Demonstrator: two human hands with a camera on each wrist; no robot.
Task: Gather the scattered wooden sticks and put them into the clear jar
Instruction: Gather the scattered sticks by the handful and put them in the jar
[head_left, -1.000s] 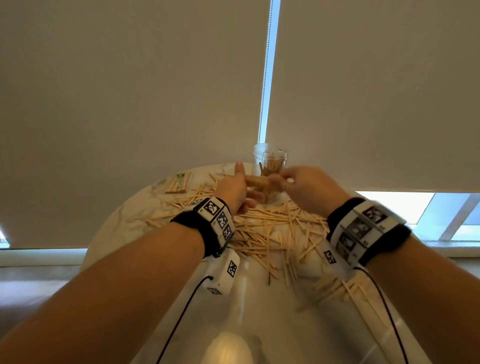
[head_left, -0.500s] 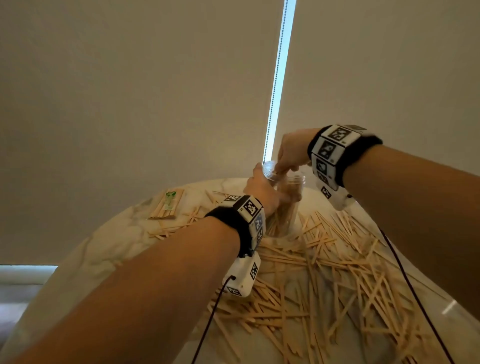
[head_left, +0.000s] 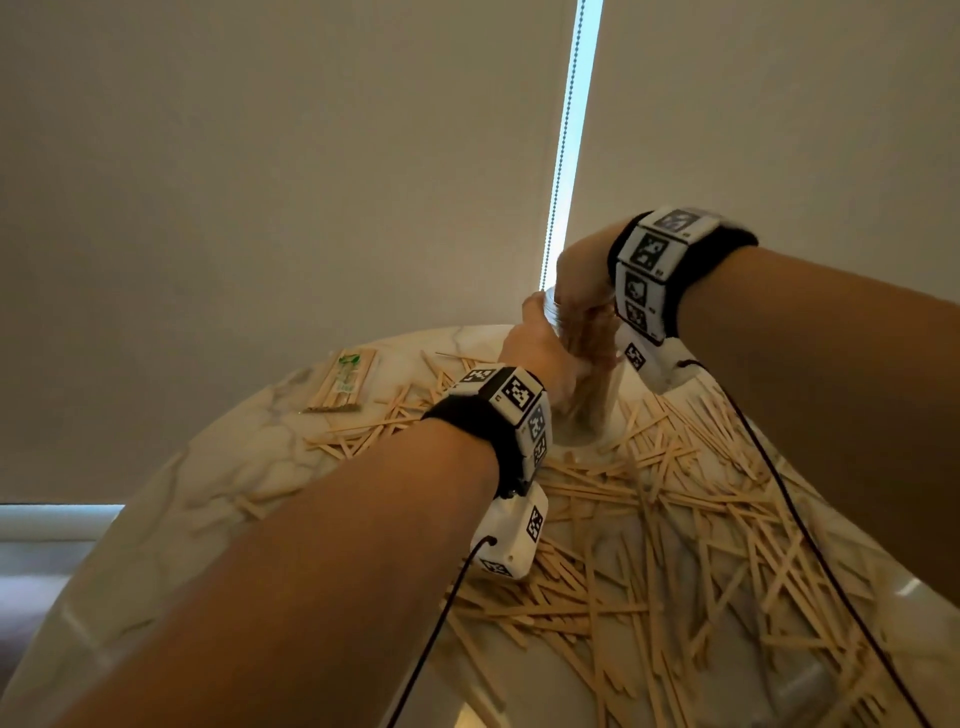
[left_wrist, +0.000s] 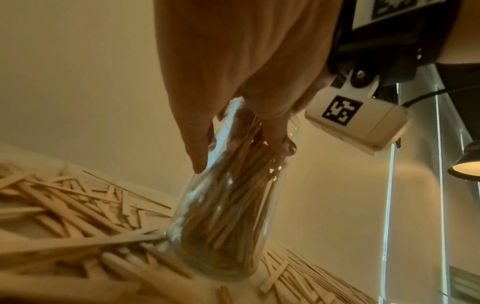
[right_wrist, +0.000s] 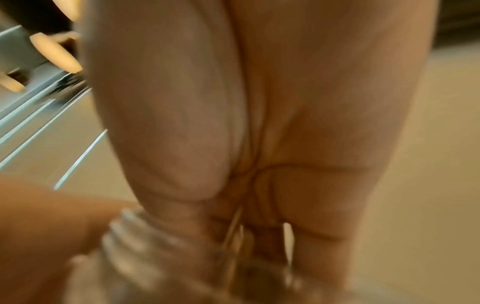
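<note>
I am looking at a round marble-patterned table (head_left: 171, 499) standing before pale roller blinds (head_left: 270, 171), with a strip of daylight showing between the two blinds. Nearest to me, loose wooden sticks (head_left: 675, 561) are lying criss-crossed over the right and middle of the tabletop, some running under my forearms. Farther in, the clear jar (head_left: 589, 410) is standing on the table among the sticks, leaning slightly, already well filled with sticks standing on end. My left hand (head_left: 540, 358) is gripping the jar on its left side, fingers curled round the upper wall; in the left wrist view a straight finger of that hand is lying flat against the glass. My right hand (head_left: 582, 280) is poised over the jar mouth, fingers (left_wrist: 275, 131) bunched together and reaching down into the opening, touching the stick tops. I cannot tell whether they are pinching a stick; the right wrist view is blurred. Beyond, at the far left edge of the table, a small packet of sticks (head_left: 340, 382) with a green label is lying flat, well apart from the jar.
</note>
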